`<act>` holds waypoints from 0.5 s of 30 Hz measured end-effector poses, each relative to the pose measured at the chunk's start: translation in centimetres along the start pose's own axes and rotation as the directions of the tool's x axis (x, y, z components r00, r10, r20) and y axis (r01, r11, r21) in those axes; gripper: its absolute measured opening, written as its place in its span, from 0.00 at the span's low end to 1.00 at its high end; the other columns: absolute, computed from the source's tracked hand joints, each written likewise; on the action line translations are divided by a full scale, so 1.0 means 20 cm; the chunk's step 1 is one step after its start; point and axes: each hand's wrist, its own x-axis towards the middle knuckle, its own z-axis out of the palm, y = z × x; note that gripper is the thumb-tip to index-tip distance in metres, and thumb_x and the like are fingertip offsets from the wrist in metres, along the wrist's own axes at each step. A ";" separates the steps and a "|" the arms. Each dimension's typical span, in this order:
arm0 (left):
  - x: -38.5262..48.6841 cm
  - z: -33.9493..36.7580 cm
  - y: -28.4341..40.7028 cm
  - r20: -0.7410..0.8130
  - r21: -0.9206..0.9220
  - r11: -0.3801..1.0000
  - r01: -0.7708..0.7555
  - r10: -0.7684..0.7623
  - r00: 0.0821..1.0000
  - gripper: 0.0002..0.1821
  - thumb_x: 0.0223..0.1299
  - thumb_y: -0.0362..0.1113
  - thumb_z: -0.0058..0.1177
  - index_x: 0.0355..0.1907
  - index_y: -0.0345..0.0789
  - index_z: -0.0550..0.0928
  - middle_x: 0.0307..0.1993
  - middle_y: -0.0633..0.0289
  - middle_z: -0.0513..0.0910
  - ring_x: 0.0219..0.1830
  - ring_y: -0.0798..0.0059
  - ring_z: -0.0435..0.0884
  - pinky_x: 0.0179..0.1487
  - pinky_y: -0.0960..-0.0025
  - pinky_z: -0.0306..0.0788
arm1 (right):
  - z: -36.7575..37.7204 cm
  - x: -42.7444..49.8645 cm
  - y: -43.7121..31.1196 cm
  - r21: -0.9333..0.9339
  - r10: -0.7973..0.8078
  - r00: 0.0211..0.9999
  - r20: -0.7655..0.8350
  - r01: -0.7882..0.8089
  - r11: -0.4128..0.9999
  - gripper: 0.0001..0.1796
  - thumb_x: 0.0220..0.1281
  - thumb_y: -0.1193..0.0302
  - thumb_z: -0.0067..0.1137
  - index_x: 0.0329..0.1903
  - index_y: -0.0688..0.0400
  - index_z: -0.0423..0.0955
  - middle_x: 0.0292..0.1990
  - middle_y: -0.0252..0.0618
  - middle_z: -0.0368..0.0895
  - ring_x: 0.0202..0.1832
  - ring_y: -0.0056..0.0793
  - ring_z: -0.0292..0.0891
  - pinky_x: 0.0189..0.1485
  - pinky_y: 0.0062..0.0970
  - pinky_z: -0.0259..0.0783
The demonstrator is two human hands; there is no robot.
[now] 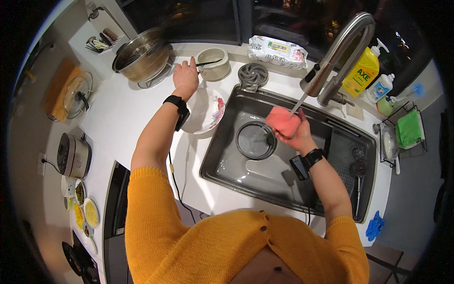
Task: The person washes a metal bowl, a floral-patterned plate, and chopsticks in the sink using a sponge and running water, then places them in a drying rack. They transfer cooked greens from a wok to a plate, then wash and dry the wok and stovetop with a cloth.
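Note:
Water from the steel faucet point(321, 76) runs onto a pink sponge point(283, 121), which my right hand point(296, 136) holds above the sink point(227, 167). Below and left of the sponge, a round dark-rimmed container point(256, 141) with water in it stands in the basin. My left hand point(186, 76) is at the left of a small cream ceramic pot point(213, 64), its fingers on a thin black utensil point(209, 63) that reaches across the pot's rim. Partly behind my left wrist sits a white bowl with a floral pattern point(204, 112).
A steel steamer pot point(142, 58) stands at the back left. Wet wipes point(277, 52), a yellow detergent bottle point(362, 72) and a white bottle point(380, 88) line the window side. A perforated tray point(340, 156) lies in the sink's right part. A blue cloth point(375, 226) rests at the counter's right edge.

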 end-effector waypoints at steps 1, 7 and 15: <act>0.02 0.00 0.01 0.048 0.049 0.999 -0.002 0.000 0.999 0.19 0.57 0.37 0.48 0.52 0.35 0.72 0.48 0.52 0.75 0.50 0.55 0.73 0.48 0.61 0.72 | 0.02 0.00 0.01 0.040 0.016 1.000 0.026 -0.017 0.999 0.33 0.60 0.38 0.33 0.54 0.48 0.68 0.51 0.43 0.72 0.47 0.46 0.68 0.47 0.42 0.66; 0.00 -0.11 -0.04 -0.100 0.037 0.998 0.041 -0.037 0.994 0.12 0.60 0.35 0.40 0.29 0.33 0.78 0.28 0.53 0.82 0.29 0.56 0.81 0.34 0.59 0.75 | 0.03 -0.04 0.00 0.147 -0.059 0.974 0.221 0.026 0.989 0.37 0.61 0.39 0.33 0.59 0.54 0.63 0.57 0.44 0.68 0.59 0.49 0.64 0.60 0.62 0.53; -0.60 -0.10 0.43 0.453 -0.792 0.492 0.361 0.076 0.889 0.14 0.62 0.35 0.41 0.41 0.29 0.77 0.25 0.58 0.79 0.23 0.71 0.74 0.27 0.71 0.67 | 0.02 -0.05 0.06 0.198 -0.102 0.969 0.226 0.056 0.979 0.31 0.56 0.48 0.52 0.55 0.56 0.65 0.54 0.46 0.69 0.59 0.50 0.61 0.59 0.66 0.51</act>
